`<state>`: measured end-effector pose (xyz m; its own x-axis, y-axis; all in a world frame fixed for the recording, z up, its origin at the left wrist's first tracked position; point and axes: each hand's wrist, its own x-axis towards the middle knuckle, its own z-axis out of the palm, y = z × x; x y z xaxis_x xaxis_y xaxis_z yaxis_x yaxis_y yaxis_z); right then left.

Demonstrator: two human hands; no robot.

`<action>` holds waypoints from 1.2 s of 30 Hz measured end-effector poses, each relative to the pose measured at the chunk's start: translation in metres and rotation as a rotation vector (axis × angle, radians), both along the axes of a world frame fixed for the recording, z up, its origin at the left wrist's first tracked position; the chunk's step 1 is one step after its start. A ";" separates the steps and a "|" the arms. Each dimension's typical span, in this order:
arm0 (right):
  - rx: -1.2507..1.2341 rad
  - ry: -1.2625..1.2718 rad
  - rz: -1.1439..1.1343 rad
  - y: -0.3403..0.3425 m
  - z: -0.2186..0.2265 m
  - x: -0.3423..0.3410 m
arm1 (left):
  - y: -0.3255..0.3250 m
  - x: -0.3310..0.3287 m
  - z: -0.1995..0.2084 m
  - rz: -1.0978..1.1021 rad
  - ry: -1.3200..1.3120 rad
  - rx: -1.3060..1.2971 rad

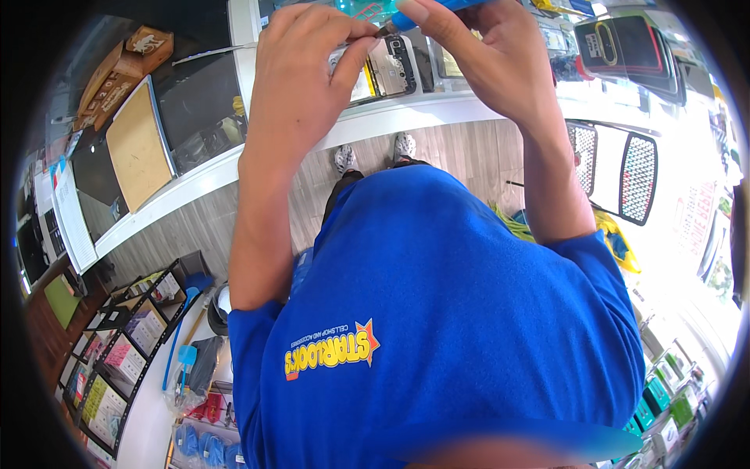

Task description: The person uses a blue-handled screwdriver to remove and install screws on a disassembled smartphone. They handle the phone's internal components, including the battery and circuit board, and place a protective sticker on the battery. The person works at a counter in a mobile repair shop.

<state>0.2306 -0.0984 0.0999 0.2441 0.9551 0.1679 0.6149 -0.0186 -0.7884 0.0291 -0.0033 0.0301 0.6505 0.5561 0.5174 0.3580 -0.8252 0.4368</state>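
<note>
An opened phone [384, 70], its inside showing a greyish metal plate and a yellow strip, lies on the white-edged counter at the top of the view. Over its left side comes my left hand [306, 74], thumb and forefinger closed together near the phone's far edge. Whatever those fingertips pinch is too small to make out. My right hand [500, 66] grips a blue tool [406, 22] with a narrow dark tip, thumb laid along it. The tip points left and meets the left fingertips. The tool's exact kind is unclear.
The counter's white front edge [422, 112] curves before me. A brown board [141, 144] and a wooden box [117, 82] lie left. Dark flat cases [625, 51] are stacked far right. Below right stands a mesh-backed chair [638, 178]; a shelf of boxes [125, 344] is lower left.
</note>
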 end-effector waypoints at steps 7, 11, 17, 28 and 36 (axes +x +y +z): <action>-0.219 0.001 -0.011 0.024 0.008 -0.003 | 0.009 0.001 -0.011 -0.015 -0.006 -0.272; -0.222 0.002 -0.004 0.032 0.003 -0.004 | 0.016 -0.005 -0.018 0.001 0.013 -0.240; -0.278 -0.043 0.013 0.034 0.003 -0.004 | 0.012 -0.015 -0.019 0.048 -0.048 -0.169; -0.212 -0.030 0.044 0.035 -0.006 -0.004 | 0.003 -0.076 -0.009 0.321 -0.237 -0.280; -0.237 -0.125 0.011 0.037 0.000 -0.007 | -0.007 -0.105 -0.019 0.420 -0.314 -0.409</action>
<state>0.2231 -0.0618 0.1003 0.2254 0.9737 -0.0326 0.7082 -0.1867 -0.6809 -0.0760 -0.0099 0.0114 0.1884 0.9211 0.3407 0.4175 -0.3892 0.8211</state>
